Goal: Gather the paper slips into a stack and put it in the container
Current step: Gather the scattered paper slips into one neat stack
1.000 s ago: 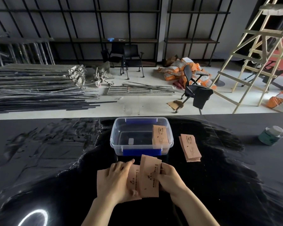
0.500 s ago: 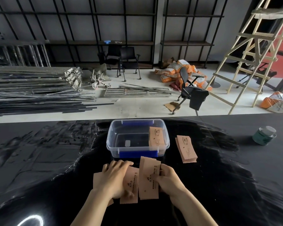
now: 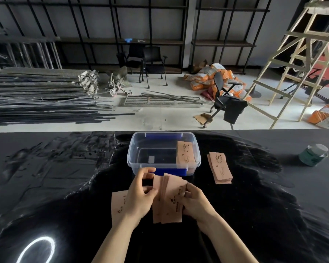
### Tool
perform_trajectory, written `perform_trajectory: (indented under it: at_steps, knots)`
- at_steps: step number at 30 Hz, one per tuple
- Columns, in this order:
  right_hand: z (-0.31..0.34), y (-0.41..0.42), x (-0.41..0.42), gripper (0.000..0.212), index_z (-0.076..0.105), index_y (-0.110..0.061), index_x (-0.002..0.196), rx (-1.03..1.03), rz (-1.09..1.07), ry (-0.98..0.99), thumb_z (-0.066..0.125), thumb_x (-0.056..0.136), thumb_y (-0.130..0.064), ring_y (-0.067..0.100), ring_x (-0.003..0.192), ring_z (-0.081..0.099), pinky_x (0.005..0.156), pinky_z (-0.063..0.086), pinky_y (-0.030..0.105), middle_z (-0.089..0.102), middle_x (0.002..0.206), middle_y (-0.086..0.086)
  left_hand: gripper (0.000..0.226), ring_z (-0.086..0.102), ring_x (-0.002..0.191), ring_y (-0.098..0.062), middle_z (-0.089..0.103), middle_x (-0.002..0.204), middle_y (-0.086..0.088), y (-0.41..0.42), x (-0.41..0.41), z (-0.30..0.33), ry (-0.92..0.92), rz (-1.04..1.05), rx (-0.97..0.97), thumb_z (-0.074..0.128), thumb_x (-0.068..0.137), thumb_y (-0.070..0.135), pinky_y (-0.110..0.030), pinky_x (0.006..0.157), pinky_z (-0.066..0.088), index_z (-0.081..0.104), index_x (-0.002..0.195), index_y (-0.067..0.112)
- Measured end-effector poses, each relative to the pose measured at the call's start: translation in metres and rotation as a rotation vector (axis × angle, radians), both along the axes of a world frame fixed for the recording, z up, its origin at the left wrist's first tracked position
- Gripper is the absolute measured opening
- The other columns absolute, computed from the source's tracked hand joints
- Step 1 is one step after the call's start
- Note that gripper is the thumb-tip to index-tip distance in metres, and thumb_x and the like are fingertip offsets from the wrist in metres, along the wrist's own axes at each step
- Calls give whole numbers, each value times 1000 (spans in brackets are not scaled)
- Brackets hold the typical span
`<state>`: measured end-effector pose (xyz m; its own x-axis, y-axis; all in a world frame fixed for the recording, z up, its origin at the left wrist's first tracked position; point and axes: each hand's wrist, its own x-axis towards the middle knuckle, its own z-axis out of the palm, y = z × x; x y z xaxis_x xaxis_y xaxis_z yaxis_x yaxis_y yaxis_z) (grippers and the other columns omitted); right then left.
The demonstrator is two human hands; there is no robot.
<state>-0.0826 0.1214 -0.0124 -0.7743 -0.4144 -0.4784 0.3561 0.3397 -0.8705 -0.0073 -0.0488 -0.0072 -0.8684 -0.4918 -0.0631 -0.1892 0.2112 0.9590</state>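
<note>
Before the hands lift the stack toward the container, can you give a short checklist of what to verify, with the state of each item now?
1. Both hands on the stack: ok. The left hand and right hand hold the paper slips between them.
2. Edges squared: not ok. The slips are fanned, with top edges uneven.
3. All loose slips gathered: not ok. One slip lies flat under the left hand, and a separate pile sits right of the container.
4. Container open: ok. The clear container has no lid on.
5. Room inside: ok. Only a few slips lean at its right side.
6. Slip count: cannot tell.
</note>
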Motion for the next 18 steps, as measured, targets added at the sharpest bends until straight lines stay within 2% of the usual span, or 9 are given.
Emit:
perform_trajectory:
  at_steps: [2,4,6,7,10,12,13,15,18]
  knots:
    - [-1,-6,2,34,69,-22,121,7,23,-2,59,101,3,26,105,77,94,64,53,77,113,9,52,68,108,-18,64,120,5,2,4,3,12,21,51,65,91,-7,-30,90,59,57,125,31]
    - [-3,-13,5,31,72,-20,116,13,49,17,60,100,3,26,103,78,94,64,54,80,109,8,47,69,109,-16,67,119,6,0,9,1,-3,41,63,63,95,-4,-37,96,59,56,128,28]
    - [-2,-20,8,29,72,-18,113,18,61,37,59,100,4,25,100,79,88,67,45,81,106,7,42,70,106,-13,68,117,9,-8,18,-3,-3,91,-21,62,96,0,-35,94,60,58,127,28]
    - [0,-24,10,29,72,-15,114,28,65,45,57,100,6,25,100,79,84,67,40,81,106,8,40,69,107,-11,67,118,9,-14,22,-7,-26,140,-132,64,96,5,-33,93,60,58,127,28]
    - [0,-34,13,29,71,-12,113,57,81,57,53,100,7,23,99,78,80,66,35,80,105,8,51,63,117,-18,64,130,1,-30,39,-15,-307,267,-593,69,91,30,-39,99,54,51,139,28]
    - [-1,-42,16,27,70,-11,112,75,93,65,54,99,6,23,100,77,85,66,40,80,105,8,71,55,128,-25,59,140,-4,-35,48,-16,-587,293,-763,63,88,51,-41,105,46,39,150,26]
    - [-4,-46,17,26,71,-11,111,77,91,75,56,99,7,23,100,78,88,65,44,81,105,9,80,53,130,-26,58,143,-4,-34,52,-16,-666,276,-808,60,85,59,-41,106,44,34,153,25]
    - [-7,-52,19,25,72,-8,109,72,87,95,57,97,8,24,99,78,91,65,47,81,103,9,91,53,131,-24,59,143,-2,-31,55,-17,-710,240,-857,61,81,65,-41,105,43,29,156,26]
    - [-9,-58,20,26,72,-8,111,78,108,93,57,97,9,24,100,78,89,66,43,82,104,9,87,56,129,-23,61,139,0,-30,53,-12,-702,235,-777,72,80,51,-41,103,43,32,154,29]
